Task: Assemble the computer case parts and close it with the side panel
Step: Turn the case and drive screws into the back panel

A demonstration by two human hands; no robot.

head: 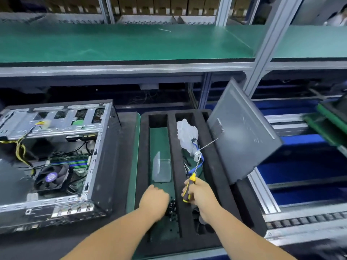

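The open computer case (56,160) lies on its side at the left, with its fan, board and cables showing. The grey side panel (242,132) leans tilted against the right edge of a black foam tray (171,147). My right hand (201,196) grips a yellow-and-black screwdriver (189,186), its shaft pointing up and right toward the panel. My left hand (154,200) is curled over a pile of small black screws (171,206) in the tray's left slot; whether it holds any screws is hidden.
A clear plastic box (161,168) sits in the tray's left slot. A white plastic bag (186,134) and blue cables (198,156) lie in the middle slot. A green shelf (122,42) runs above, and a conveyor (300,166) at the right.
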